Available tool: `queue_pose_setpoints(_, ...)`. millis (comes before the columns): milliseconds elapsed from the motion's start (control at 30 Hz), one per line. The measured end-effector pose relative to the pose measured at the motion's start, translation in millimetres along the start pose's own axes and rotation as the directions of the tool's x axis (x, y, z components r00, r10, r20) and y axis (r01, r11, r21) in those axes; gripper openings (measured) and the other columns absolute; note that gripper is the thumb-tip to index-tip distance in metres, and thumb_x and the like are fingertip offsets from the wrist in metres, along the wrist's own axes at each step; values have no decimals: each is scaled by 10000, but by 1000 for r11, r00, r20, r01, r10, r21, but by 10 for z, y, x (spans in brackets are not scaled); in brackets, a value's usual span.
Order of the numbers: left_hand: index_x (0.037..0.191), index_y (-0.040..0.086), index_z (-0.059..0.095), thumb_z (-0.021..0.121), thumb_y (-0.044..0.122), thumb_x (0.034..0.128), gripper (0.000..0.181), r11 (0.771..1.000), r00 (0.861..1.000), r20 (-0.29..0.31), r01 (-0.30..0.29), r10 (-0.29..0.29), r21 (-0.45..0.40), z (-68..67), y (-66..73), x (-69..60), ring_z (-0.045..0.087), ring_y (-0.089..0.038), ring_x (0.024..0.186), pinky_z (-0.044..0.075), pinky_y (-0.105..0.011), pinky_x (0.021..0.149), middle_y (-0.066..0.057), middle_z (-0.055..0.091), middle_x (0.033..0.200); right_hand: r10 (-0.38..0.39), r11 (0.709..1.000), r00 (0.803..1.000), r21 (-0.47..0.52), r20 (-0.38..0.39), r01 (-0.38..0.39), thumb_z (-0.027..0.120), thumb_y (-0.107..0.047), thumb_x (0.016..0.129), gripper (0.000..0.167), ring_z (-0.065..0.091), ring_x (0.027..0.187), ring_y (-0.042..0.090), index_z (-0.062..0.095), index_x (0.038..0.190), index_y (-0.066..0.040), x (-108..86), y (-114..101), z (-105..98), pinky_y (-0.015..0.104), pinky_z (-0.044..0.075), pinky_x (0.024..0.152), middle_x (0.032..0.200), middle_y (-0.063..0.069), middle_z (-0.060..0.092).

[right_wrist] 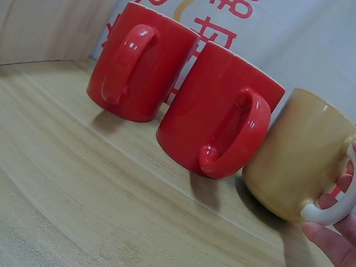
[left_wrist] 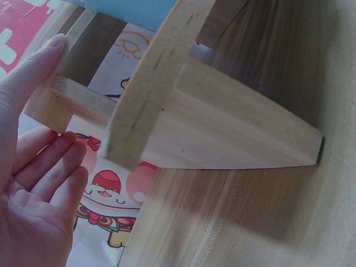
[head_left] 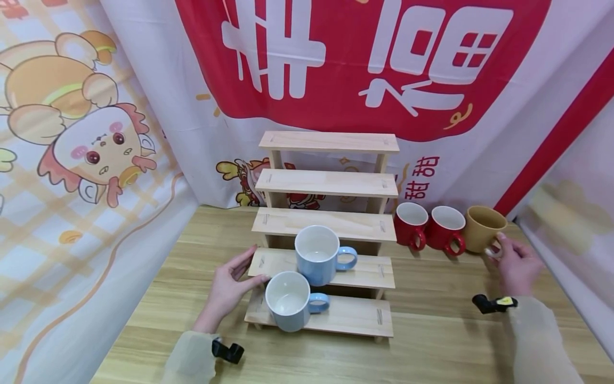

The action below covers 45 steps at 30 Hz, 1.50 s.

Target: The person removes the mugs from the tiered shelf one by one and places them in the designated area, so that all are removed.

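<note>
The right hand [head_left: 520,266], at the right of the head frame, is pinching the white handle [right_wrist: 336,208] of the tan mug [head_left: 482,229] between thumb and fingers. The mug is sitting at the right end of a row of 3; whether its base is touching the table [head_left: 431,320], I cannot tell. The left hand [head_left: 227,290], lower left of centre, is reaching to the left end of the rack's [head_left: 288,220] 2nd shelf from the bottom, fingers nearly straight and thumb spread apart; firm contact is hard to judge.

Just left of the tan mug, the 1st red mug [head_left: 442,230] and 2nd red mug [head_left: 408,229] are standing upright, handles facing the viewer. In the centre, the rack is rising in 5 steps. The lower blue mug [head_left: 288,309] is standing on its bottom shelf, the upper blue mug [head_left: 316,261] on the next, both handles pointing right. Behind, a printed cloth [head_left: 216,133] is hanging across the top.
</note>
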<state>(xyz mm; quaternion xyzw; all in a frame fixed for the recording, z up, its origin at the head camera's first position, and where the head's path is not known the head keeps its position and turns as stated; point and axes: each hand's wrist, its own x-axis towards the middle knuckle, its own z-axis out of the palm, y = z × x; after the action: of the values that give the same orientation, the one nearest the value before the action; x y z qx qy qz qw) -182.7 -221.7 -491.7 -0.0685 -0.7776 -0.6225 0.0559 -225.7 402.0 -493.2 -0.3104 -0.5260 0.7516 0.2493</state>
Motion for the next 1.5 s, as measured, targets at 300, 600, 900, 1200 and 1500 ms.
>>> queue_pose_setpoints(300, 1437, 47, 569, 906, 158, 790, 739, 1000, 1000, 3, -3, 3, -11, 3, 14, 0, 484, -253, 1357, 399, -322, 1131, -104, 533, 1475, 8, 1000, 1000, 23, 11, -8, 860, -213, 838, 206, 696, 660, 102, 778, 951, -61, 16, -21, 18, 261, 617, 527, 940, -3, 710)
queue_pose_setpoints(600, 1437, 45, 568, 906, 164, 790, 739, 1000, 1000, 3, 1, -1, -6, 3, 24, 6, 482, -262, 1360, 403, -322, 1129, -111, 530, 1478, 12, 1000, 999, 3, 35, -12, 829, -178, 876, 164, 680, 676, 111, 773, 975, -59, 3, 7, -15, 267, 627, 564, 950, 3, 699)
queue_pose_setpoints(900, 1436, 47, 569, 905, 168, 793, 736, 1000, 1000, 8, -9, 9, -4, -4, 18, 13, 483, -259, 1360, 398, -328, 1134, -106, 529, 1478, 5, 997, 999, -80, 32, -3, 825, -255, 876, 147, 670, 684, 86, 772, 936, -132, -20, 68, -74, 240, 621, 576, 980, 1, 650)
queue_pose_setpoints(1200, 1439, 40, 564, 913, 182, 781, 758, 1000, 1000, 5, -6, 6, 8, -2, 4, 3, 485, -279, 1359, 407, -328, 1125, -118, 523, 1483, -6, 1000, 1000, -20, 20, 6, 835, -187, 871, 101, 672, 677, 81, 774, 888, -108, -42, 112, -87, 239, 618, 566, 859, -7, 685)
queue_pose_setpoints(1500, 1439, 43, 564, 918, 182, 774, 766, 1000, 1000, 0, -5, 5, 11, -4, -8, 8, 489, -295, 1357, 411, -324, 1120, -124, 524, 1481, -83, 988, 997, -128, 5, 83, 871, -218, 839, 159, 616, 704, 27, 816, 975, -158, -88, 88, -106, 96, 501, 527, 792, -97, 710)
